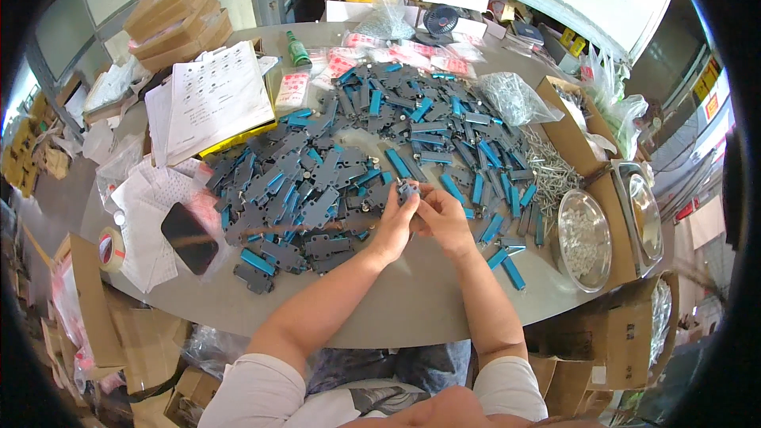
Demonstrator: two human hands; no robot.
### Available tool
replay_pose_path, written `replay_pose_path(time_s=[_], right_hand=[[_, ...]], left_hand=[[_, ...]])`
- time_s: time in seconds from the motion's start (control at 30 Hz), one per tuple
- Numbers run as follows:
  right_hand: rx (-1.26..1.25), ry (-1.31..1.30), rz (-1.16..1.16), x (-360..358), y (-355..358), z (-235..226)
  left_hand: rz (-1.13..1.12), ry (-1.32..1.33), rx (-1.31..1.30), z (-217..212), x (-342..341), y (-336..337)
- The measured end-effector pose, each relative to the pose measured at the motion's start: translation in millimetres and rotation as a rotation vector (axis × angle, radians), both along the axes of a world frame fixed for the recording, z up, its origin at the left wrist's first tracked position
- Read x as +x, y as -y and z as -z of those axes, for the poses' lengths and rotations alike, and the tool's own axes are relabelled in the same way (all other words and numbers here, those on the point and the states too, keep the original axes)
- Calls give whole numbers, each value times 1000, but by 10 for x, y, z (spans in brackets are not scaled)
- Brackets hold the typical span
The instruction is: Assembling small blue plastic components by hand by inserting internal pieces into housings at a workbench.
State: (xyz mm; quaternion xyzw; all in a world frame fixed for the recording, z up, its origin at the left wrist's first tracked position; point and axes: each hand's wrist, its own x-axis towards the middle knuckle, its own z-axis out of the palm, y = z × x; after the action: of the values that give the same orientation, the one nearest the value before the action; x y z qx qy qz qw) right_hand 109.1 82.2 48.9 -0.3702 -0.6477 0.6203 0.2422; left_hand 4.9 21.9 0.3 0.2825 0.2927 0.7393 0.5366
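Observation:
Just above the table's middle, my left hand (394, 226) is closed around a small grey plastic part (407, 189), its end showing above the fingers. My right hand (445, 220) meets it from the right, with thumb and fingers pinched on the same part. How much of the part lies inside the hands is hidden. Beyond and to the left spreads a heap of flat grey plastic housings (293, 170), several with blue edges. Another pile of grey and blue pieces (428, 119) lies behind my hands and reaches round to the right, where a blue-sided piece (513, 273) lies near my right forearm.
Long screws (548, 165) are heaped at the right, beside a metal bowl (561, 246) of small white pieces and a cardboard box (567, 127). At the left lie a black phone (189, 238), a tape roll (111, 250) and papers (214, 99). A green bottle (297, 49) and small fan (441, 21) stand behind.

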Motion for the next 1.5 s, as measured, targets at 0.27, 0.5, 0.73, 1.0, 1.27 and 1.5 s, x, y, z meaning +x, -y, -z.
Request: replay_pose_path(time_s=[0.27, 0.5, 0.73, 1.0, 1.27, 1.5], right_hand=[[713, 169, 59, -4, 148, -35], [603, 434, -24, 79, 135, -299], [91, 192, -314, 161, -126, -114], [96, -9, -342, 137, -102, -14], [154, -136, -144, -141, 47, -272], [206, 9, -352, -1186, 209, -444]], left_hand=[[-130, 3, 163, -127, 97, 20], [-123, 67, 163, -110, 54, 1], [-44, 189, 256, -192, -13, 8], [48, 360, 268, -238, -34, 50], [-16, 392, 134, -79, 100, 5], [72, 613, 223, 145, -104, -55]])
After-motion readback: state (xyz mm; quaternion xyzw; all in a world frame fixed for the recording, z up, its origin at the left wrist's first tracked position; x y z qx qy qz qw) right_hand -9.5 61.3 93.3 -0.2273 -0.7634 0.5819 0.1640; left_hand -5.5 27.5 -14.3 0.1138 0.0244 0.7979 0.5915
